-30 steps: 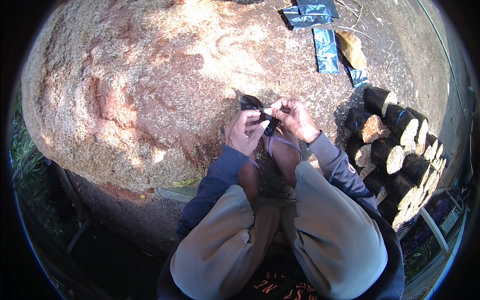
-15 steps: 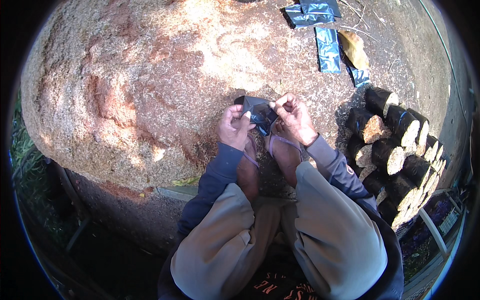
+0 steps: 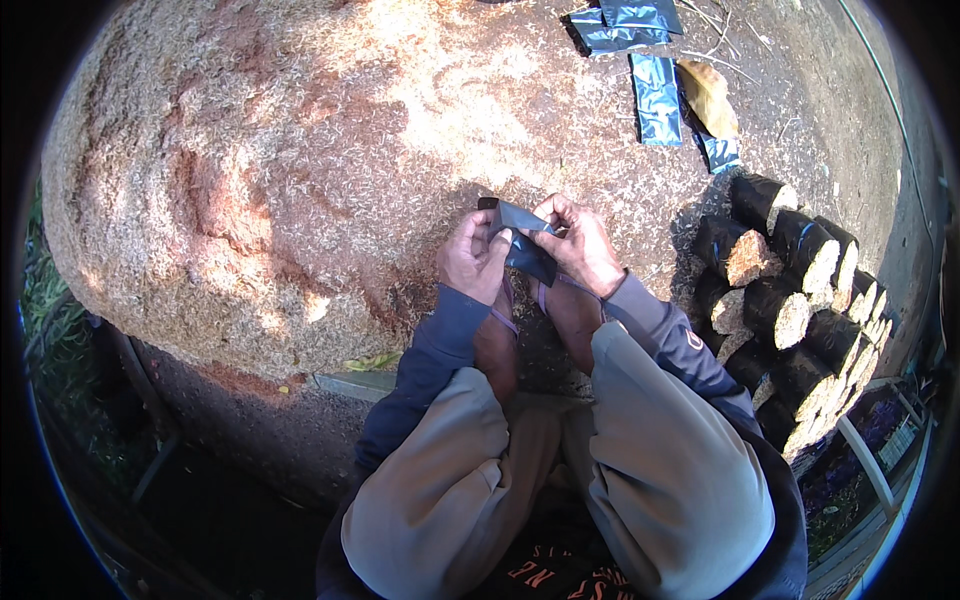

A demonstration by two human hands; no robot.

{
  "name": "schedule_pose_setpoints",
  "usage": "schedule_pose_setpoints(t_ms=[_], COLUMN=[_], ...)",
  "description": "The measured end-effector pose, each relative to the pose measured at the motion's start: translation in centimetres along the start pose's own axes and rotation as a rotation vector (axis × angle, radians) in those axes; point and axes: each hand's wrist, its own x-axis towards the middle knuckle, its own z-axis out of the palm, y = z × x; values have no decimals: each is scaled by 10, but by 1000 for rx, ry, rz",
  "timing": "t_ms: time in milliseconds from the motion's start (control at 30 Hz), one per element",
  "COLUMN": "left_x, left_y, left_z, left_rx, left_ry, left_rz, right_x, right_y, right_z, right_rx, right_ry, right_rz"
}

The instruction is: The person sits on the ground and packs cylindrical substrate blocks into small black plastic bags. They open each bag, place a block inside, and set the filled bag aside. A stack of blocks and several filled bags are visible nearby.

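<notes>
A small black plastic bag (image 3: 530, 256) hangs between my two hands, above my sandalled feet. Its upper edge looks folded over, and no filling shows in it. My left hand (image 3: 474, 256) pinches the bag's left side, thumb in front. At the upper right edge, my right hand (image 3: 582, 245) grips the plastic between thumb and bent fingers. Just beyond the hands spreads a big heap of pale brown husks mixed with reddish soil (image 3: 300, 190).
To the right, several filled black bags (image 3: 776, 312) lie stacked on their sides, husk mix showing at their mouths. Flat black bags (image 3: 656, 100) lie at the far right beside a dry yellow leaf (image 3: 708, 98). A thin hose (image 3: 890, 100) runs along the right edge.
My right hand has moved slightly left and down, closer to my left hand. The bag's upper part, spread wider before, now looks flatter and folded.
</notes>
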Motion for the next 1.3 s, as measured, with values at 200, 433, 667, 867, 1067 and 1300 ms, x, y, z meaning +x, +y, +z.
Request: schedule_pose_setpoints(t_ms=[200, 433, 667, 867, 1067, 1300], left_x=[3, 11, 11, 9, 7, -3], left_y=[-2, -8, 4, 9, 6, 5], left_z=[-5, -25, -25, -17, -15, -4], left_rx=[250, 431, 374, 403, 381, 369], left_ry=[-37, 32, 59, 47, 14, -41], left_rz=[-89, 2, 74, 86, 79, 153], right_x=[2, 11, 7, -3, -8, 2], right_y=[5, 11, -8, -37, -40, 11], right_z=[-2, -25, -27, -16, -7, 4], right_rx=[-199, -303, -250, -301, -278, -317], right_ry=[99, 186, 60, 306, -74, -204], right_rz=[-36, -62, -53, -260, -369, -106])
